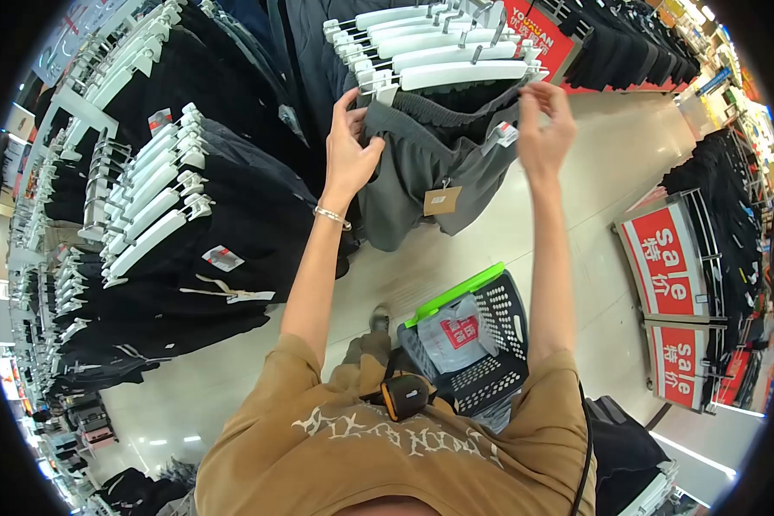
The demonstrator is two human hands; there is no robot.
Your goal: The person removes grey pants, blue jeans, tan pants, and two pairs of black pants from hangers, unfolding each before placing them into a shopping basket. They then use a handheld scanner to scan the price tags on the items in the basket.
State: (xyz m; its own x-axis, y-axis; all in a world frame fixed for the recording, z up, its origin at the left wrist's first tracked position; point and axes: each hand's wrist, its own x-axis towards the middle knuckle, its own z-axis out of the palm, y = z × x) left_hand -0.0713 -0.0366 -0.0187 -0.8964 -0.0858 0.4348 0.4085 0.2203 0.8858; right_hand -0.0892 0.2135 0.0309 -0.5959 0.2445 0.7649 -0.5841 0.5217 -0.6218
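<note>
A pair of dark grey pants (pixel 421 176) with a gathered elastic waistband hangs from a white clip hanger (pixel 464 76) at the front of a rack. A brown tag (pixel 442 200) and a small white label (pixel 501 135) are on the pants. My left hand (pixel 351 150) is at the left end of the waistband, thumb apart from the fingers, fingertips near the hanger clip. At the opposite end, my right hand (pixel 546 133) has loosely bent, slightly blurred fingers by the waistband corner. Whether it grips the fabric I cannot make out.
Several dark garments on white hangers (pixel 155 206) fill the rack to the left. A dark basket with a green handle (pixel 456 292) holds a grey plastic bag (pixel 457 335) below my arms. An orange-and-black device (pixel 404 397) hangs at my waist. Red sale signs (pixel 666 258) front a rack on the right.
</note>
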